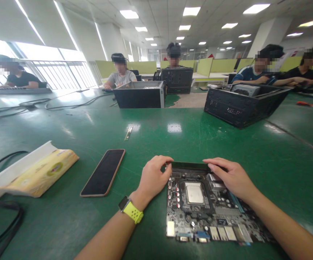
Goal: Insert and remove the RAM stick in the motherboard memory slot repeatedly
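A motherboard lies flat on the green table in front of me, its port side towards me and a bare square processor in its socket. Along the far edge, over the memory slots, a thin dark RAM stick stands on its long edge. My left hand pinches its left end, and my right hand grips its right end between thumb and fingers. Whether the stick is seated in a slot I cannot tell. A yellow-green watch band circles my left wrist.
Left of the board lie a phone, a yellow tissue pack and black cables. Another RAM stick rests farther out. Computer cases and a red-handled screwdriver are beyond. Several people sit around.
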The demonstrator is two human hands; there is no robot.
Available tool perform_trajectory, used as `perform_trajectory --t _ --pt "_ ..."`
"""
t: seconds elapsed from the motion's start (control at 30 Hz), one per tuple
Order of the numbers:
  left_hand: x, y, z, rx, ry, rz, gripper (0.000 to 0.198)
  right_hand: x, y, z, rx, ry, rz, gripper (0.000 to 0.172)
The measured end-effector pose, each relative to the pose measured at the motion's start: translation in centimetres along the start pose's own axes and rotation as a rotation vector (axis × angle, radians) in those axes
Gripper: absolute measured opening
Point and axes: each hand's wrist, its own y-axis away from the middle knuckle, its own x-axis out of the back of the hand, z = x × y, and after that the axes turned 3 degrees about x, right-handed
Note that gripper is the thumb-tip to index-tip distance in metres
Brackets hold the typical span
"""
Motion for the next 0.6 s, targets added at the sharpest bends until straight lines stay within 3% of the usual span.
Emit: perform_trajectory --t 0.3,0.6 --pt "-0.04 -0.06 -0.34 0.049 0.037 0.016 0.019 -0.03 -0.06 0.01 0.044 0.006 0.060 0.025" --pt "0.22 -0.06 -0.09 -0.007 0.018 -0.003 0.019 -0.22 -0.13 0.38 0.021 -0.018 0.072 0.027"
